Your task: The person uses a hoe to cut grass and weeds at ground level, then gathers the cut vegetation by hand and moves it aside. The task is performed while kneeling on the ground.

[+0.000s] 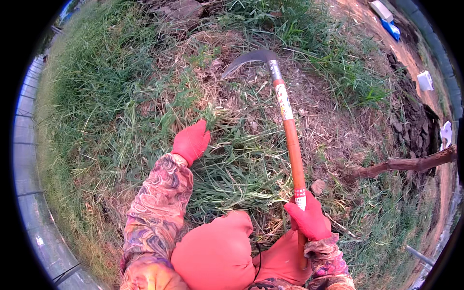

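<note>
My right hand [311, 218], in a red glove, grips the lower part of a sickle's wooden handle [294, 152]. The sickle's curved metal blade [250, 59] points left, over dry, thinly covered ground. My left hand [192, 141], also red-gloved, is closed on a bunch of grass [216, 117] at the middle left; its fingertips are partly hidden by blades of grass. Between the hands lies a heap of loose green grass [235, 181], just in front of my knees in pink-red trousers [217, 250].
Dense grass [98, 83] stands at the left. At the right are a bare branch [417, 164], a rough bark-covered log [413, 127] and a small stone [318, 187]. White containers [425, 80] and a blue object [390, 29] lie farther off. Pale panels [32, 163] line the left rim.
</note>
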`<move>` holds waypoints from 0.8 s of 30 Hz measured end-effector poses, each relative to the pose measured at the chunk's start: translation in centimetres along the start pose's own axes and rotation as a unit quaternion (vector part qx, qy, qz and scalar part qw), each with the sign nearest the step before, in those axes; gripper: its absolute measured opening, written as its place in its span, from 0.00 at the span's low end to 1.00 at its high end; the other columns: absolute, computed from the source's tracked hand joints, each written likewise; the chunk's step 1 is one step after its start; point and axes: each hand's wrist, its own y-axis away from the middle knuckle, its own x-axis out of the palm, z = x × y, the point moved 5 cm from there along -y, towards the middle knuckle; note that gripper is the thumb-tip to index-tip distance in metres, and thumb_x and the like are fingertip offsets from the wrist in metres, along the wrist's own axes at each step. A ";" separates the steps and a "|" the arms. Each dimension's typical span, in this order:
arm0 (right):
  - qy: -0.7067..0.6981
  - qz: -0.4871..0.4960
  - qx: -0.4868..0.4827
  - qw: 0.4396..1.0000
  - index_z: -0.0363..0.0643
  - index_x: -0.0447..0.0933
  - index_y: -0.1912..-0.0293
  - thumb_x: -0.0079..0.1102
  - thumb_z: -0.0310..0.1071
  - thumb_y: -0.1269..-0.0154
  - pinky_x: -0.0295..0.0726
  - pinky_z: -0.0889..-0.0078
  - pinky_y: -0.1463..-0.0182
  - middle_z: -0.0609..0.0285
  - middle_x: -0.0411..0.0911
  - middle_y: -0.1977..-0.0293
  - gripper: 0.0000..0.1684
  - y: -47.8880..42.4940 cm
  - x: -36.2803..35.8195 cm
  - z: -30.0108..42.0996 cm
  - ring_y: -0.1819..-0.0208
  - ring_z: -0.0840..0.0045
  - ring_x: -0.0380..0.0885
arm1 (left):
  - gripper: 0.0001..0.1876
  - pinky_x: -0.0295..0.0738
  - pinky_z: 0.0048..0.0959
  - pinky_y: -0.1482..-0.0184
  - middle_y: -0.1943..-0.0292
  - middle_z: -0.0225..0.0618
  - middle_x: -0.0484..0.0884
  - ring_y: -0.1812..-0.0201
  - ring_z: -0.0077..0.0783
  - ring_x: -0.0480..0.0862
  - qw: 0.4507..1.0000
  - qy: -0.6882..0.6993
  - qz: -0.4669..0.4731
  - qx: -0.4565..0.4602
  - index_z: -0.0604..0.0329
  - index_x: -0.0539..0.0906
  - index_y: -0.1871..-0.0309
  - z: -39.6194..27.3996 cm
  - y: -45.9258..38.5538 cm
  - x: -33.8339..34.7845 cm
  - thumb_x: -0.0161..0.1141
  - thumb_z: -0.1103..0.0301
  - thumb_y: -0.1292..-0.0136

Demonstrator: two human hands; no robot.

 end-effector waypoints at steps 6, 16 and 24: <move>-0.023 -0.035 -0.052 0.998 0.40 0.69 0.63 0.63 0.32 0.42 0.67 0.82 0.84 0.68 0.69 0.81 0.13 -2.5 1.6 0.1 0.86 0.87 0.67 | 0.13 0.73 0.44 0.55 0.50 0.38 0.76 0.50 0.47 0.77 0.972 -0.146 0.029 0.184 0.56 0.77 0.61 -4.7 0.7 0.5 0.61 0.63 0.49; -0.094 -0.074 -0.017 0.993 0.39 0.69 0.62 0.64 0.32 0.43 0.67 0.81 0.85 0.65 0.71 0.80 0.14 -2.3 0.9 -1.0 0.87 0.84 0.69 | 0.44 0.50 0.53 0.32 0.26 0.35 0.49 0.26 0.49 0.44 0.957 -0.279 0.079 0.021 0.50 0.62 0.32 -1.8 -17.3 -1.2 0.62 0.44 0.53; -0.069 -0.029 -0.002 0.997 0.40 0.69 0.63 0.67 0.38 0.44 0.67 0.80 0.84 0.67 0.71 0.81 0.17 -2.7 0.5 0.0 0.85 0.86 0.68 | 0.61 0.60 0.38 0.33 0.28 0.54 0.48 0.33 0.52 0.62 0.929 -0.188 0.101 -0.303 0.53 0.54 0.28 12.2 -15.7 -4.1 0.64 0.30 0.64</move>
